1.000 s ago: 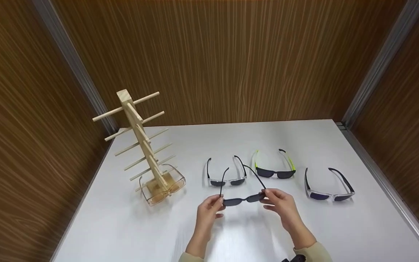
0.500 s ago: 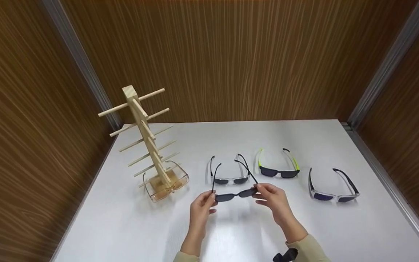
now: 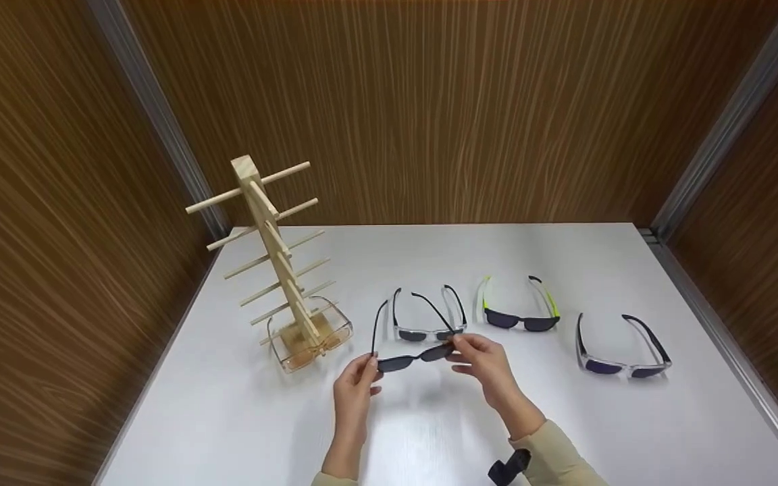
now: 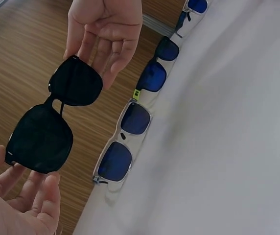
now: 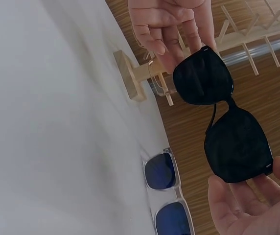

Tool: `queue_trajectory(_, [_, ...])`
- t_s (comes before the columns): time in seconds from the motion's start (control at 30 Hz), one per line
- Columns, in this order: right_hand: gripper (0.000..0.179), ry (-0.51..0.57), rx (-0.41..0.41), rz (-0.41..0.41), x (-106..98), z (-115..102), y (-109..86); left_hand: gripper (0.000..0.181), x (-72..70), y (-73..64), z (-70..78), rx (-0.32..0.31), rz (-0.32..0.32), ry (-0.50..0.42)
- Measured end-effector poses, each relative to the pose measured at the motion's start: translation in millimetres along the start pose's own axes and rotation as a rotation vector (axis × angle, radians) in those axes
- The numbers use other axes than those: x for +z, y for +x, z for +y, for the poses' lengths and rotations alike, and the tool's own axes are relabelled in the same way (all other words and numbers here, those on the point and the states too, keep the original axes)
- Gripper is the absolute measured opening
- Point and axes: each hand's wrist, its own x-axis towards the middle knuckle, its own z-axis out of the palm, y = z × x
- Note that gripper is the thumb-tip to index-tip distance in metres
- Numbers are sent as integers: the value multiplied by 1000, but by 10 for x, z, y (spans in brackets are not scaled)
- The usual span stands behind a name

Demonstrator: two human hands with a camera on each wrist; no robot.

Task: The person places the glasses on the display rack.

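Observation:
Black sunglasses (image 3: 396, 364) are held up over the table between my two hands, lenses toward me and temples spread open away from me. My left hand (image 3: 354, 391) pinches them at the left hinge corner, thumb on top. At the opposite corner, my right hand (image 3: 487, 368) grips the frame between thumb and fingers. Both dark lenses (image 4: 39, 139) show in full in the left wrist view. Behind them in the head view, clear-framed sunglasses (image 3: 413, 335) with black temples lie on the table, partly overlapped by the held pair's right temple.
A wooden peg rack (image 3: 274, 250) stands at left, with amber-tinted glasses (image 3: 302, 360) hung low around its post. Sunglasses with yellow-green temples (image 3: 521, 321) and another clear-framed pair (image 3: 622, 368) lie to the right on the white table (image 3: 632, 432). Wood-grain panels (image 3: 429, 115) enclose the table.
Both hands have carried the black sunglasses leftward, from beside the clear-framed pair toward the rack. The grip at both corners stays the same. The head view has shifted slightly.

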Motion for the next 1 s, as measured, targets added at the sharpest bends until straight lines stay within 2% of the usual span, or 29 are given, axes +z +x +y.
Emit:
queue_trajectory(0.17, [28,14,5,-22,90,-8,15,30,-61,6,14,-4,41,-2])
queue_trajectory(0.27, [29,10,-4,-44,146,-24,21,27,-93,-55,168,-6,60,9])
queue_trajectory(0.4, [30,2,-22,-73,230,-57,27,26,-164,-75,250,-2,88,18])
queue_trajectory(0.5, [33,-8,-44,-103,291,-80,25,28,-226,-26,168,14,117,31])
queue_trajectory(0.57, [36,-11,-57,-129,328,-97,17,29,-256,-27,167,30,136,47])
queue_trajectory(0.7, [40,-12,-64,-170,390,-125,-1,30,-312,-51,189,43,161,56])
queue_trajectory(1.0, [37,11,-87,-233,540,-210,10,31,-429,-85,280,38,210,7])
